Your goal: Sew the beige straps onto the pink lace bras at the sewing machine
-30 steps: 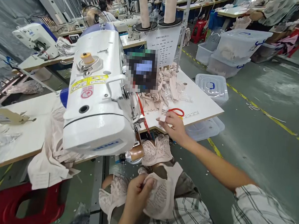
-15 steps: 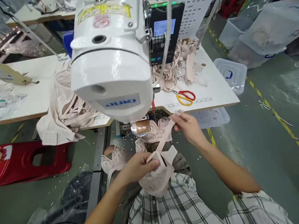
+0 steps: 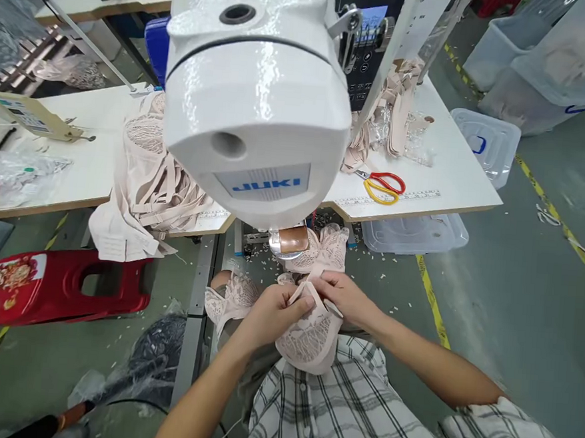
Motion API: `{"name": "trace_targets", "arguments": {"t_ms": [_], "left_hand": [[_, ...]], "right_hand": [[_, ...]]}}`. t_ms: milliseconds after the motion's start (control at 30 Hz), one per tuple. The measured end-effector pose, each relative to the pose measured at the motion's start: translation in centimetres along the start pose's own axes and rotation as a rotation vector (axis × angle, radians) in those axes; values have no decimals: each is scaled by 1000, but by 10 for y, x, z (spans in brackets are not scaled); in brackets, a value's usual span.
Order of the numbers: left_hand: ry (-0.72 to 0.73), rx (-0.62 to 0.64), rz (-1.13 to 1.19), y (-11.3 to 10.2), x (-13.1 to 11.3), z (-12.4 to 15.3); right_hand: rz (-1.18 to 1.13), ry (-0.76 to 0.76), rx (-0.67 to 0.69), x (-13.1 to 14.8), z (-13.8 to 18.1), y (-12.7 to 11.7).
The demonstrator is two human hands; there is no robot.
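Note:
A pale pink lace bra point(image 3: 308, 343) hangs over my lap, one cup facing up. My left hand point(image 3: 276, 313) pinches the top edge of this cup between thumb and fingers. Close beside it, my right hand point(image 3: 346, 297) is closed on the bra strap point(image 3: 315, 274) where it meets the cup's top. The fingertips of my right hand are partly hidden behind the fabric. More pink lace point(image 3: 333, 248) lies just beyond my hands, by the sewing machine's arm end, and another lace cup point(image 3: 231, 298) rests at my left knee.
The white JUKI sewing machine point(image 3: 258, 130) rises ahead. A heap of pink bras point(image 3: 159, 190) hangs over the table edge on the left. Red-and-yellow scissors point(image 3: 382, 186) lie on the right tabletop point(image 3: 456, 170). A red stool point(image 3: 67, 283) stands left; clear plastic bins point(image 3: 546, 90) sit right.
My right hand has come down and left to my left hand, and the strap it held stretched up is now slack. The view has shifted closer to the machine.

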State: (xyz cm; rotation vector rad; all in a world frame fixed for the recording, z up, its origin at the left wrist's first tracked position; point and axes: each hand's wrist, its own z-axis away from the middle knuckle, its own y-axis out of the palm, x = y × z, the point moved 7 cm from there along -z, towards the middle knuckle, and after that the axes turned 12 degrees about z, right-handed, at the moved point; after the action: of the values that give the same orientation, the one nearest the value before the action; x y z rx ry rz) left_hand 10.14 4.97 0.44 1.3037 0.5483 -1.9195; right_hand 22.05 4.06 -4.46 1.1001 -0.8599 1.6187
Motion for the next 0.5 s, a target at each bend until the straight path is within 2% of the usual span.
{"name": "trace_targets", "arguments": {"t_ms": [100, 233, 333, 367, 400, 500], "left_hand": [[27, -17, 2, -2, -2, 0], [27, -4, 12, 0, -2, -1], [11, -29, 2, -3, -1, -1], [14, -48, -6, -6, -1, -1], [20, -71, -20, -8, -2, -1], [27, -125, -100, -14, -2, -1]], "right_hand": [[-112, 43, -115, 4, -3, -8], [-118, 84, -33, 9, -8, -9], [-245, 58, -198, 13, -8, -38], [-278, 46, -210, 15, -8, -46], [-288, 35, -168, 19, -8, -49], [-125, -20, 123, 35, -3, -39]]}}
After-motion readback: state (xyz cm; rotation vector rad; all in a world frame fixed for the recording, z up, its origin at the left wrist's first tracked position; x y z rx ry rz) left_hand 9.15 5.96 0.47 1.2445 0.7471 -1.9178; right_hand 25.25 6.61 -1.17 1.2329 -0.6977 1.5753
